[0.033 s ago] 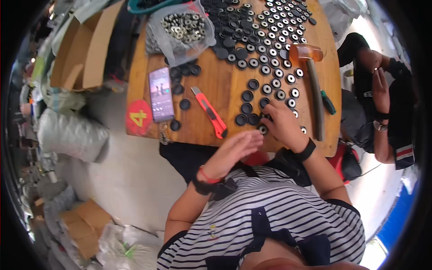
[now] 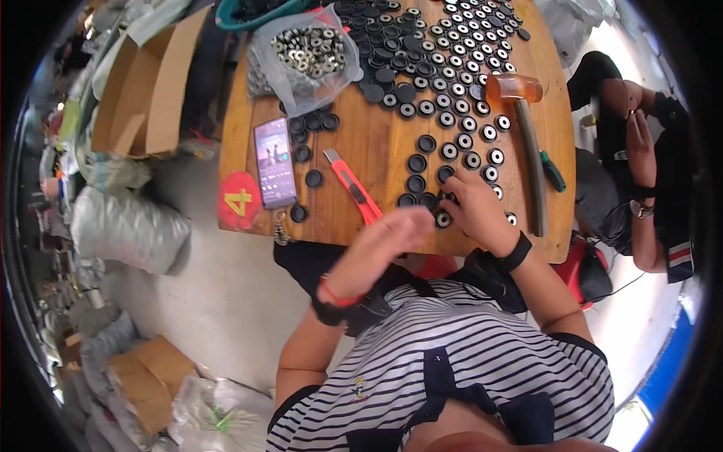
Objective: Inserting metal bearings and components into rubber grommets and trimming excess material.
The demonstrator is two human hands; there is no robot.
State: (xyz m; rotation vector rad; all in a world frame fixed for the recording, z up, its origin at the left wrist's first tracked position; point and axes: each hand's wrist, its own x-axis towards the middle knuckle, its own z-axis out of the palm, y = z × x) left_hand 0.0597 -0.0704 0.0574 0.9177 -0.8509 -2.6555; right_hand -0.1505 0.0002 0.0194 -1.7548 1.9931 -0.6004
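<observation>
My right hand (image 2: 482, 211) is at the table's near edge, fingers bent and closed around a black round cap that they mostly hide. Next to its fingertips lies a black cap with a metal ring in it (image 2: 443, 219). Several plain black caps (image 2: 416, 183) form a column just left of that hand, and more caps with metal rings (image 2: 472, 160) lie beyond it. My left hand (image 2: 388, 245), smeared by motion, hovers over the near edge with fingers stretched out and nothing visible in it. It partly covers the handle of a red utility knife (image 2: 351, 186).
A phone (image 2: 275, 166) lies left of the knife. Farther back stand a plastic bag of metal rings (image 2: 309, 56) and a teal basin (image 2: 252, 21). On the right lie a mallet (image 2: 533, 158) and a green-handled screwdriver (image 2: 553, 172). Another person's hand (image 2: 640, 151) is beyond the table.
My left hand has moved left and away from my right hand, toward the knife's handle. My right hand stays among the caps. The whole view has shifted slightly.
</observation>
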